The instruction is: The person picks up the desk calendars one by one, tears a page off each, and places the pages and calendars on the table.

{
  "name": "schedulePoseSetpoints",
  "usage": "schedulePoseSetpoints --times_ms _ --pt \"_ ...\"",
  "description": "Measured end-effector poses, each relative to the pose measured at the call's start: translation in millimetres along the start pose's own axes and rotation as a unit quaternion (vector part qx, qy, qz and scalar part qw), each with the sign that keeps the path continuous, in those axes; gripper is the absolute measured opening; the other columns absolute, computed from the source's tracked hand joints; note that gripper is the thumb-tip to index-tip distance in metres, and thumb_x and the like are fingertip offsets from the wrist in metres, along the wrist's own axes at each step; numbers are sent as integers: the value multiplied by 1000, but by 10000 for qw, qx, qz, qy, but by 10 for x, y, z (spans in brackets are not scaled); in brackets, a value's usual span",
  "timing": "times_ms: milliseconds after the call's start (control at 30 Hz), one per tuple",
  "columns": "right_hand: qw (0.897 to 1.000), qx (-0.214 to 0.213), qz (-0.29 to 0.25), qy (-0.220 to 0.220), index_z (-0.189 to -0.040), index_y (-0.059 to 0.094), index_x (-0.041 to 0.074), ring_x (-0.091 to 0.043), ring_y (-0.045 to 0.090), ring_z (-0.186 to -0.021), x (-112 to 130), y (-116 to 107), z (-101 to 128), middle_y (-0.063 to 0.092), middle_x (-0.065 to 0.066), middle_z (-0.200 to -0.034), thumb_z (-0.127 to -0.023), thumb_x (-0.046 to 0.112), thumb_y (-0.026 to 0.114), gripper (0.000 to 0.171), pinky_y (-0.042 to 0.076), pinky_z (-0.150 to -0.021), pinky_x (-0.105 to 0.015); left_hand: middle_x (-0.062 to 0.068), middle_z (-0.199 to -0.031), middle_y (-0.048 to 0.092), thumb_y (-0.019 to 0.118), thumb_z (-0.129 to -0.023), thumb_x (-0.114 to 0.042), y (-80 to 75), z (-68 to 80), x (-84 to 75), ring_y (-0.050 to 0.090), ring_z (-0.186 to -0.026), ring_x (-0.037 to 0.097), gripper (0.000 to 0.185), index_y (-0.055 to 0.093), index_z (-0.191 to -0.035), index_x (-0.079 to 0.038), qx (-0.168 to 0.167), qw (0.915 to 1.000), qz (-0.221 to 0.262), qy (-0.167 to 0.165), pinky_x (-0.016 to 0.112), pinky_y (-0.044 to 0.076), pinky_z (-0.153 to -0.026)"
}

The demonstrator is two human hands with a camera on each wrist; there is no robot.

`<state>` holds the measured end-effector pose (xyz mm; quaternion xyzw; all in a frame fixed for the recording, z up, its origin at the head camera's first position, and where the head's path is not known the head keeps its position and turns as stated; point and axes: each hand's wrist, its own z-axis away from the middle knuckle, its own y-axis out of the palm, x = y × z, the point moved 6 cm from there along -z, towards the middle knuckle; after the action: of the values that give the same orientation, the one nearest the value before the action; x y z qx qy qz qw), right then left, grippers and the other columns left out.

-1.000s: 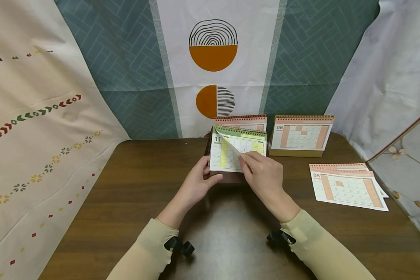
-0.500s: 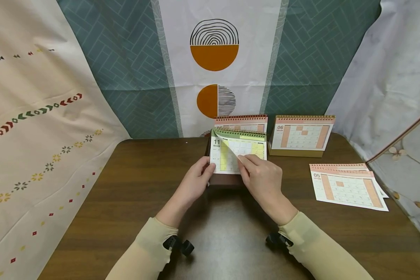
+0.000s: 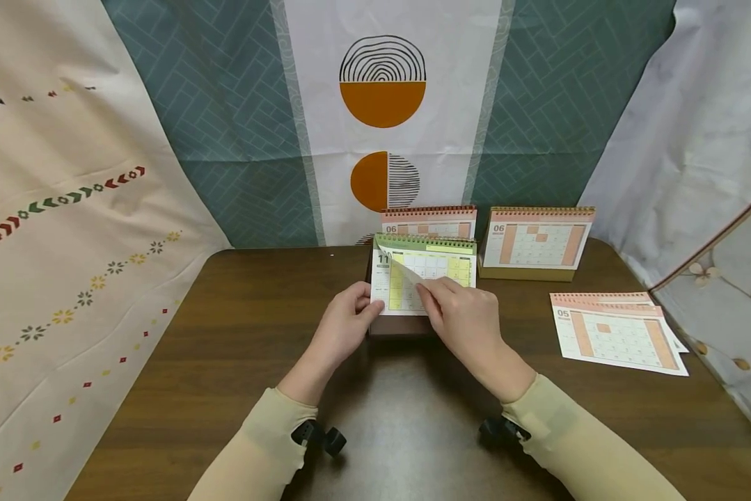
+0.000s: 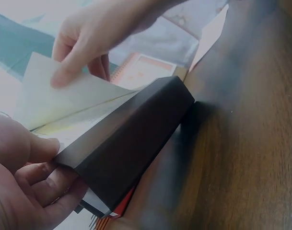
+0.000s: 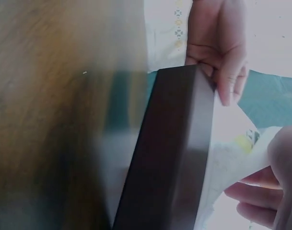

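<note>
my left hand (image 3: 344, 327) grips the desk calendar (image 3: 425, 282) mid-counter (image 3: 225, 334), my right hand (image 3: 465, 320) pinches its top page (image 3: 413, 273), and a crooked pull could tear it at the spiral.

Two orange desk calendars stand at the table's far edge: one (image 3: 428, 221) in the middle, another showing 06 (image 3: 536, 240) to its right. Loose orange calendar sheets, the top one marked 05 (image 3: 616, 336), lie flat near the right edge of the brown table (image 3: 225, 348). Patterned cloths (image 3: 381, 104) hang behind.
</note>
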<state>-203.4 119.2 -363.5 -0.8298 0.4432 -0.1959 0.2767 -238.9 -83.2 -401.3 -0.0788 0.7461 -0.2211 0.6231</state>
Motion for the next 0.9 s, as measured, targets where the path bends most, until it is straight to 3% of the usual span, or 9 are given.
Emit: schedulePoseSetpoints --times_ms 100,233,300,500,600,900 --pt "9995 3 -233 214 -89 77 6 -22 59 -49 -76 -22 -36 77 -11 -79 -105 21 78 22 31 -41 -33 5 -108 83 73 -108 -10 -8 -4 11 62 -82 20 15 73 -122 -5 -60 9999 -121 3 36 43 -70" --pt "9935 -25 -697 896 -72 63 10 -20 45 -49 -249 -54 -77 58 -4 -59 -106 20 75 38 27 -47 -36 4 -105 82 73 -108 -11 -17 -22 45 65 -86 18 14 73 -121 -5 -140 9994 -309 29 37 47 -76" --pt "9878 -35 -915 1259 -70 61 10 -20 41 -51 -334 -62 -98 48 0 -56 -107 21 74 41 27 -50 -37 4 -104 82 74 -107 -11 -19 -26 53 65 -86 18 14 73 -120 -5 -180 9991 -373 33 37 47 -77" --pt "9661 -260 -1583 2022 -73 62 9 -20 39 -54 -504 -94 -229 42 1 -58 -112 25 68 43 29 -55 -37 3 -105 82 74 -107 -13 -5 -17 63 66 -87 19 16 74 -122 -6 -218 9987 -460 34 38 47 -76" --pt "9579 -399 -1776 2221 -71 57 9 -23 39 -56 -541 -133 -303 41 -2 -59 -113 26 66 46 29 -55 -38 3 -105 82 74 -107 -14 4 -13 64 65 -85 19 17 74 -122 -6 -206 9985 -496 62 37 46 -74" --pt "9388 -473 -1934 2809 -73 64 7 -24 45 -61 -618 -124 -344 48 -3 -60 -113 29 65 46 30 -55 -34 2 -106 82 75 -108 -16 -47 -14 34 62 -82 20 18 75 -124 -8 -254 9972 -695 123 37 45 -72"
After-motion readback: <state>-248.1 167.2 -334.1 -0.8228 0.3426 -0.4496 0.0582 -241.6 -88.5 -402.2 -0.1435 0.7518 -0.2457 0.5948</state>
